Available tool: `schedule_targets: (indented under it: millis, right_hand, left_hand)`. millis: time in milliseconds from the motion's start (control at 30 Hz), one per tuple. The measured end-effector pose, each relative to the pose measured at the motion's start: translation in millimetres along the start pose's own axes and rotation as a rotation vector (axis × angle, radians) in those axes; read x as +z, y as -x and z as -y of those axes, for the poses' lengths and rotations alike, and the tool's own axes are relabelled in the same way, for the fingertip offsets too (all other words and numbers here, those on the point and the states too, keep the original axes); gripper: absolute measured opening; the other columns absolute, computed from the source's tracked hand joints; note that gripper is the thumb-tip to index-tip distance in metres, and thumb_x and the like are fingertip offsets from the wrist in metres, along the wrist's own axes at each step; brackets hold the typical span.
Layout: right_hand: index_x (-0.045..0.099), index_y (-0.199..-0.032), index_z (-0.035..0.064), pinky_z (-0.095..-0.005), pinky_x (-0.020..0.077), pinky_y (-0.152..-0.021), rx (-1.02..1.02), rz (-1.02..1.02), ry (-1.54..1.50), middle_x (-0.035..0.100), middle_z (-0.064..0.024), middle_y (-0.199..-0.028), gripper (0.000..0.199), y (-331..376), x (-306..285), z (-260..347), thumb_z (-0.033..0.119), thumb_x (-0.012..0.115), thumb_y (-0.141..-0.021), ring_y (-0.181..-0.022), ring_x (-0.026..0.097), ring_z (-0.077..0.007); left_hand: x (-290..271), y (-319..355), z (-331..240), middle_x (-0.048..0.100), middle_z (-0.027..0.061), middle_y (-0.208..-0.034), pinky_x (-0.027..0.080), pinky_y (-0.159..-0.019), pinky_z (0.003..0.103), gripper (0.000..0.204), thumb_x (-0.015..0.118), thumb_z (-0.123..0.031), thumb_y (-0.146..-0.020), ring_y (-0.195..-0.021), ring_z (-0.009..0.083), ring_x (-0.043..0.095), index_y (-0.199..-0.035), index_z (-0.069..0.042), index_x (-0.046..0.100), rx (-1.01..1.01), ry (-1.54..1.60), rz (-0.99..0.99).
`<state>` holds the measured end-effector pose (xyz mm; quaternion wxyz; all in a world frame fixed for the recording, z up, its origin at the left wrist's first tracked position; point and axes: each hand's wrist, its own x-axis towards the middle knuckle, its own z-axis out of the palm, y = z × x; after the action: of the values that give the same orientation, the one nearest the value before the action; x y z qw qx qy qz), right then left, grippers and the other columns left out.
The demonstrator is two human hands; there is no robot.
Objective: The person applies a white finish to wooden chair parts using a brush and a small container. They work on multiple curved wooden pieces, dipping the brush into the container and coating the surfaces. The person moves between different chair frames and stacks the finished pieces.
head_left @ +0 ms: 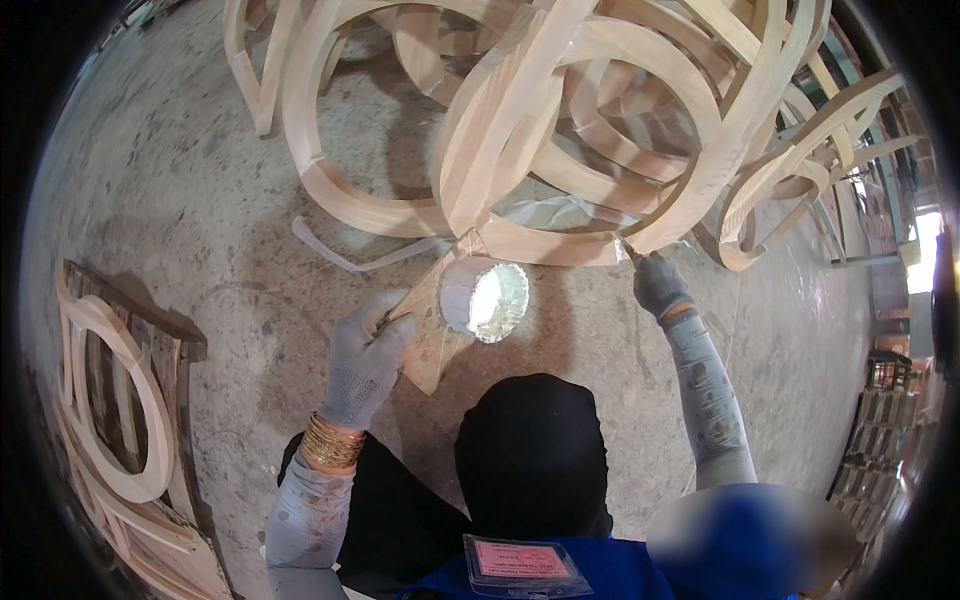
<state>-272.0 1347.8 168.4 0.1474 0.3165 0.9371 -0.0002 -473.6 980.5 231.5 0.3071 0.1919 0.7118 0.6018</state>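
My left hand [362,365], in a grey glove, is closed on the edge of a thin, flat, pointed wooden board [430,345]. Right beside that board is a round tub [458,296] with a thick white substance inside and crusted around its rim. My right hand [661,285], also gloved, is closed at a joint of a curved wooden frame [560,246]. A short dark tip [630,249] pokes out of its fingers against the joint; its kind is too small to make out. Whitish smears show on the wood there.
More round wooden frames [372,212] crowd the far side, tangled together. Another frame [150,455] lies on boards at the left. A strip of clear plastic [360,265] rests on the stained concrete floor [250,230]. Stacked wooden pieces [870,460] line the right edge.
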Motion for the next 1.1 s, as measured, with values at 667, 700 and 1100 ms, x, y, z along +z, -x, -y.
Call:
schedule_targets:
  millis: [667, 700, 1100]
  right_hand:
    - [0.063, -0.099, 0.0021, -0.0449, 0.052, -0.073, -0.073, 0.056, 0.041, 0.063, -0.0232, -0.088, 0.025, -3, -6, -2, 0.009, 0.049, -0.079, -0.082, 0.064, -0.0368]
    - [0.064, -0.098, 0.0021, -0.0448, 0.052, -0.073, -0.062, 0.034, 0.039, 0.063, -0.0229, -0.088, 0.025, -2, -7, -5, 0.009, 0.049, -0.079, -0.082, 0.064, -0.0367]
    - [0.062, -0.1, 0.0026, -0.0456, 0.0524, -0.065, -0.036, -0.055, 0.074, 0.062, -0.0214, -0.09, 0.024, 22, 4, 0, 0.011, 0.048, -0.083, -0.074, 0.064, -0.0364]
  left_hand:
    - [0, 4, -4, 0.062, 0.0052, -0.094, 0.046, -0.079, 0.026, 0.026, 0.055, -0.009, -0.086, -0.086, 0.011, 0.057, -0.109, 0.003, 0.06, -0.003, -0.051, 0.033]
    - [1, 4, -6, 0.062, 0.0052, -0.093, 0.046, -0.079, 0.026, 0.026, 0.055, -0.009, -0.086, -0.086, 0.011, 0.057, -0.109, 0.003, 0.06, -0.003, -0.05, 0.036]
    - [-2, 1, 2, 0.063, 0.0046, -0.093, 0.047, -0.074, 0.025, 0.027, 0.056, -0.01, -0.086, -0.083, 0.0111, 0.057, -0.108, 0.005, 0.061, 0.07, -0.04, 0.038]
